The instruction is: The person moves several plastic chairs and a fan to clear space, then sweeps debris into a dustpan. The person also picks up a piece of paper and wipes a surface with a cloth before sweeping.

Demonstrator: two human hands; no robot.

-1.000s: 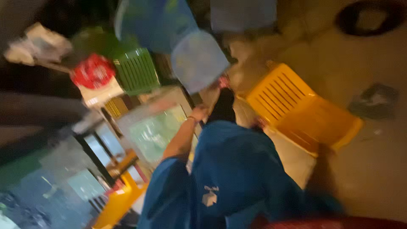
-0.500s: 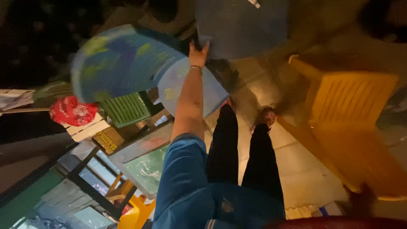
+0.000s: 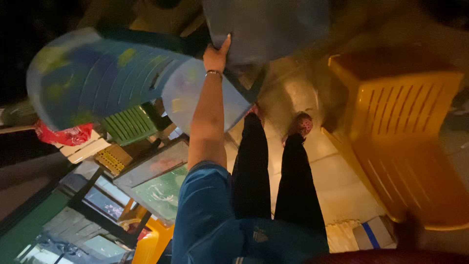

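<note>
Fingers point(image 3: 226, 41): your left hand point(image 3: 215, 55) has them closed over the lower edge of the blue-grey plastic chair point(image 3: 266, 24), thumb laid up along its face.
Far left of fingers: a red plastic bag point(image 3: 68, 134) lies low, well apart.
Left of fingers: a mottled blue slatted plastic chair point(image 3: 97, 73) tilts, with a green slatted plastic chair point(image 3: 129, 124) under it.
At fingers: the gripped chair sits above your wrist, blurred.
Right of fingers: a yellow slatted plastic chair point(image 3: 400, 122) stands well apart.
Change: a second ago your arm was lower; now it is raised, so the hold looks made.
Right hand: out of view.
</note>
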